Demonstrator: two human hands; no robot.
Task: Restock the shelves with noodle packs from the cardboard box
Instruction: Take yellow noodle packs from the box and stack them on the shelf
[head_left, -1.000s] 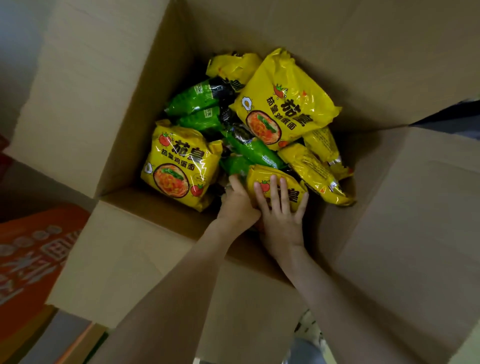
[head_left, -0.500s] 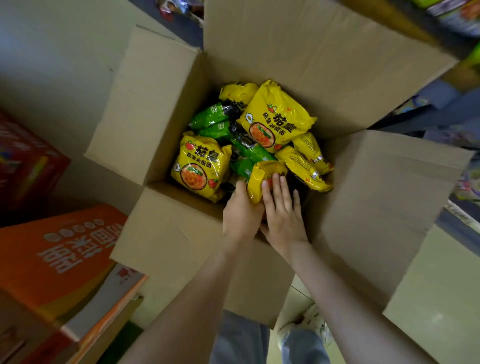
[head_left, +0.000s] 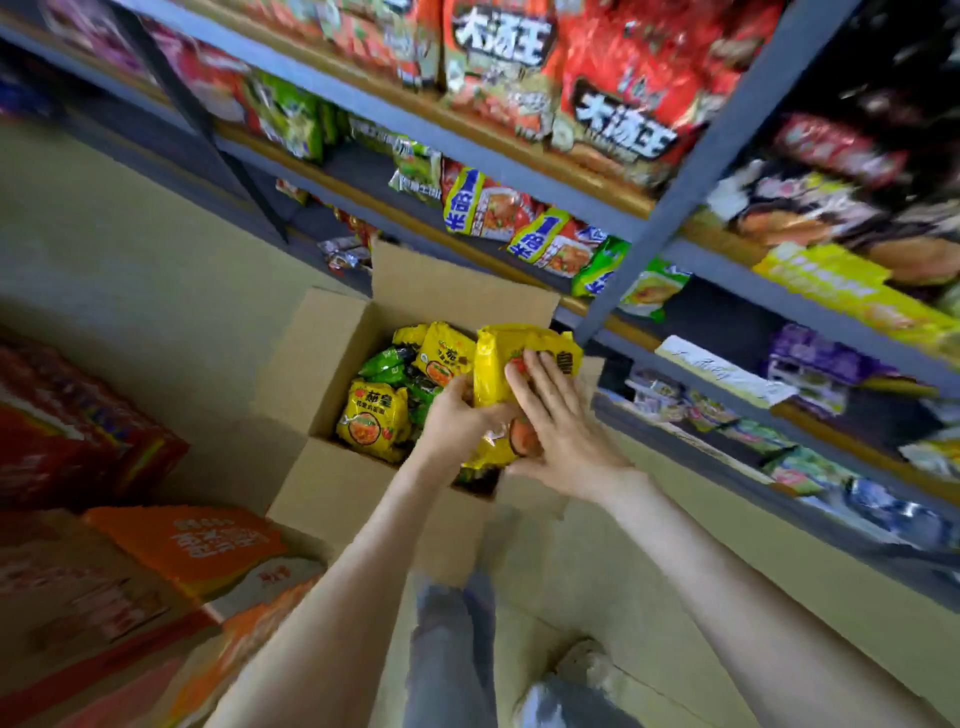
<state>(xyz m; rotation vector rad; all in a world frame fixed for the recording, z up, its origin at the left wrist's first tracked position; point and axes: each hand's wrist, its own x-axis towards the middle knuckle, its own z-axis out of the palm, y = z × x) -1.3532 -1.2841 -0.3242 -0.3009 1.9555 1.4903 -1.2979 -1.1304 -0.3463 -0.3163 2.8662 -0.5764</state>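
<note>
While the left hand (head_left: 457, 415) fingers (head_left: 460, 387) curl round the yellow noodle pack (head_left: 496, 364) and the right hand (head_left: 566, 441) fingers press flat and spread on it, the pack is now lifted over the right edge of the cardboard box (head_left: 332, 483), ready for the shelves (head_left: 737, 265)

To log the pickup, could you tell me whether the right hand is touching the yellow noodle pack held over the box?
Touching. The head view shows the right hand pressed flat on the yellow noodle pack, fingers overlapping its front.

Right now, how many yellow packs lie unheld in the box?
3 yellow packs: one near left, one middle, one far back. Others may hide under the green packs or the held pack.
</note>
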